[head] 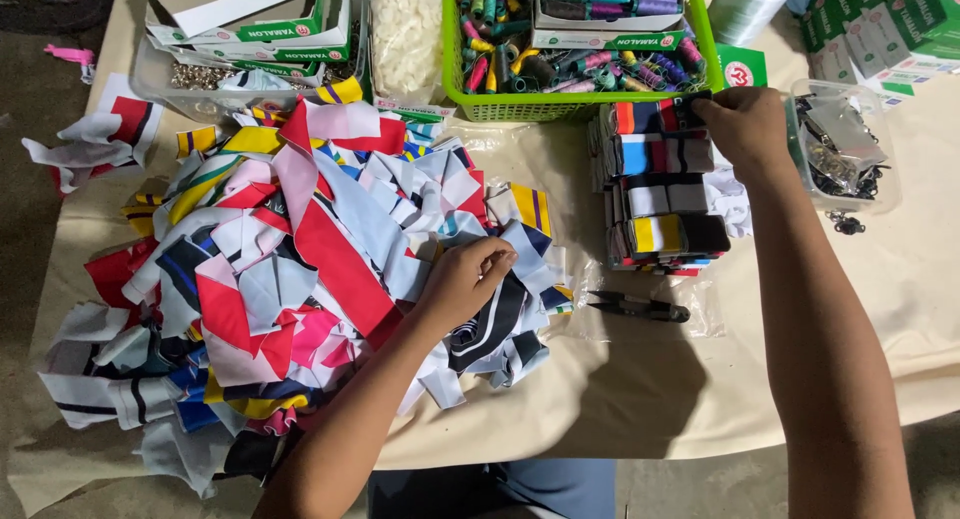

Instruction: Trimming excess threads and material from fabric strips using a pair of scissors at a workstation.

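Observation:
My left hand (466, 279) rests on the right edge of a big heap of striped fabric strips (290, 269) in red, white, blue and yellow, its fingers curled around a white strip. My right hand (745, 127) reaches to the far end of a row of folded, stacked strips (660, 189) and pinches a dark folded strip onto the top stack. A pair of small black thread snips (640, 306) lies on the cloth-covered table (640, 399) between my arms.
A green basket (575, 104) holds thread spools. White and green boxes (250, 24) stand at the back left and back right. A clear tub (845, 149) with metal clips sits right of my right hand. A clear bin (200, 84) holds metal bits.

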